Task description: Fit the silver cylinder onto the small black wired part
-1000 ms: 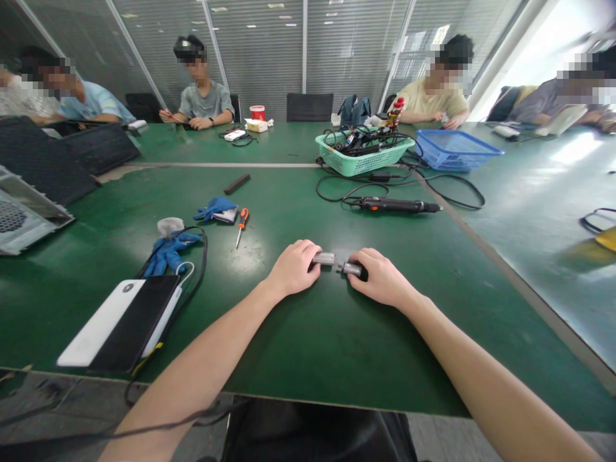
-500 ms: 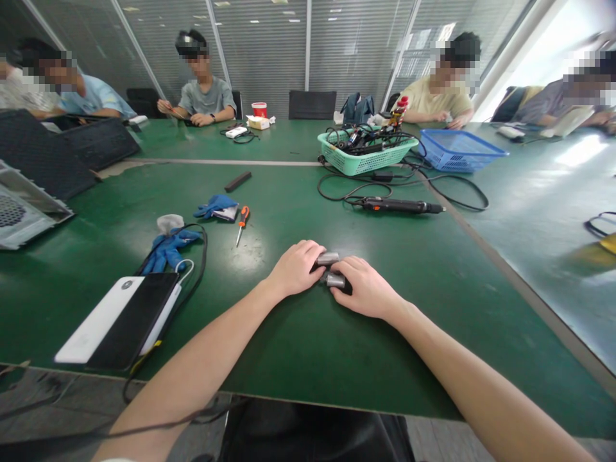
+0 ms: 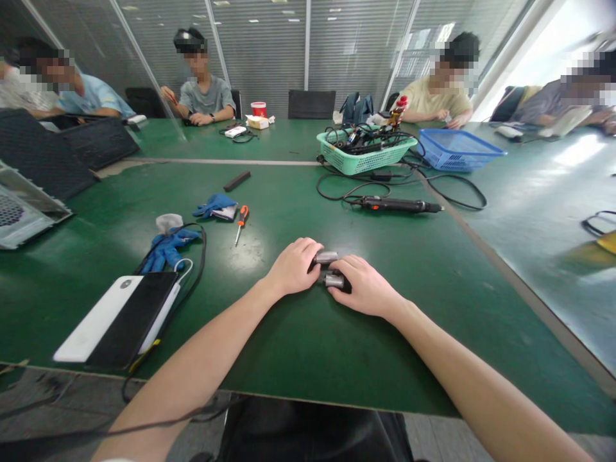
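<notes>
My left hand rests on the green table, fingers curled round a small grey metal piece. My right hand lies close beside it, closed on a second short grey cylinder with a dark end. The two pieces sit side by side, the right one just in front of the left one, and the hands touch.
A small orange-handled screwdriver and blue gloves lie to the left, with a white power bank and black phone nearer. A black electric screwdriver with cable, a green basket and a blue basket lie beyond. Other people sit around the table.
A second ago the two pieces were held end to end in a line. My right hand has since shifted left and nearer, bringing its piece alongside the left one.
</notes>
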